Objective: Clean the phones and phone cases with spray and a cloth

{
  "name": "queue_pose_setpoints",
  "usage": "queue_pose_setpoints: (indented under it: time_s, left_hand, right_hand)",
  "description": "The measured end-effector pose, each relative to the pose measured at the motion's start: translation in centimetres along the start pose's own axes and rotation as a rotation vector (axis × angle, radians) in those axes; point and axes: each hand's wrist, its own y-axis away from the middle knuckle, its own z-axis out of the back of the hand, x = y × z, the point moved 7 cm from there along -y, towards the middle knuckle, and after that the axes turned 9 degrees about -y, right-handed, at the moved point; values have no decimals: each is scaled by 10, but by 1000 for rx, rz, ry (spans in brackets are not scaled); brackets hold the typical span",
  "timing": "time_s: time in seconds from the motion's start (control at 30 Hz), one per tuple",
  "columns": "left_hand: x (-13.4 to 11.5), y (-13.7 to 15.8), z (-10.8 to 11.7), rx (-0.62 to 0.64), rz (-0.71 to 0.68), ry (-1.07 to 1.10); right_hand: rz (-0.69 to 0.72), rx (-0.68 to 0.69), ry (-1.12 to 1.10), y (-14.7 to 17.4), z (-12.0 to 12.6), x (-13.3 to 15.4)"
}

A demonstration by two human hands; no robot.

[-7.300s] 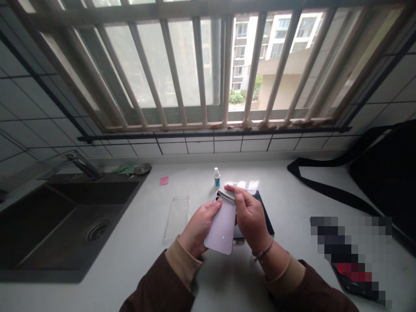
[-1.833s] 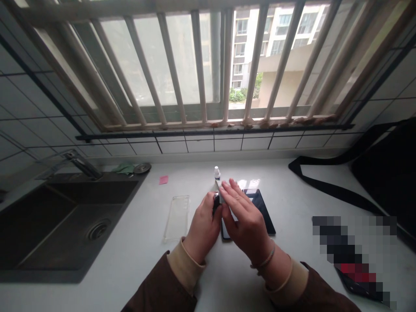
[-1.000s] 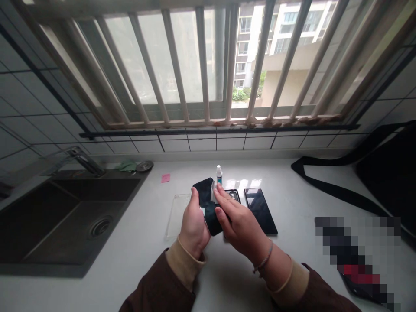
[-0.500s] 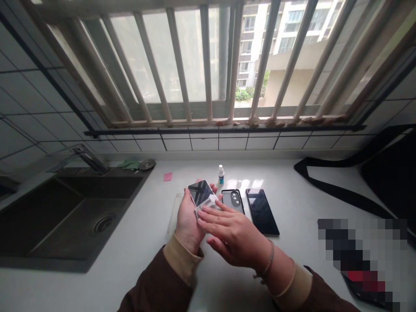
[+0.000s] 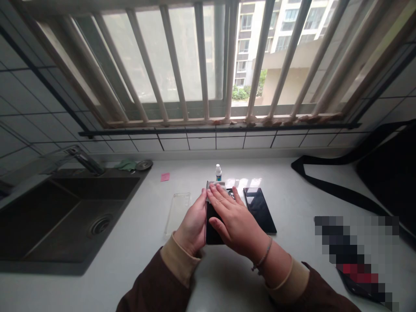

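My left hand (image 5: 191, 221) grips a phone (image 5: 212, 234) by its left edge, with the dark screen facing up. My right hand (image 5: 235, 221) lies with its fingers stretched over a thin whitish wipe (image 5: 209, 185), pressing it on the far end of the screen. A clear phone case (image 5: 175, 212) rests on the counter left of my hands. Mostly hidden behind my right hand is a dark phone case (image 5: 232, 193) with camera holes. Beyond the phone stands a small white-capped bottle (image 5: 218, 173). To the right lies a black tablet-like device (image 5: 260, 213).
A dark sink (image 5: 74, 262) with a faucet (image 5: 86, 160) fills the left side. A pink note (image 5: 165, 177) lies on the white counter (image 5: 143, 242). At right are a black bag strap (image 5: 328, 184) and a partly blurred dark object (image 5: 360, 290). Window bars (image 5: 203, 65) stand ahead.
The phone has turned from slanted to nearly straight and come lower and right. My right hand has moved the wipe towards the phone's far end. The clear case is more exposed.
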Motion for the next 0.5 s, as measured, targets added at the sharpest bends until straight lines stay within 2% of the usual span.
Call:
queue_pose_setpoints:
  time_s: [0.17,0.33,0.43,0.5]
  left_hand:
    - [-9,4,7,-108,24,-6]
    - [-31,4,30,-245,-47,25]
    - [-41,3,39,-302,-100,45]
    - [-42,3,39,-288,-96,43]
  right_hand:
    - [97,90,-71,1,-5,11]
    - [245,130,-160,5,-6,26]
    - [245,105,-146,6,-6,26]
    - [198,83,-111,5,-7,21]
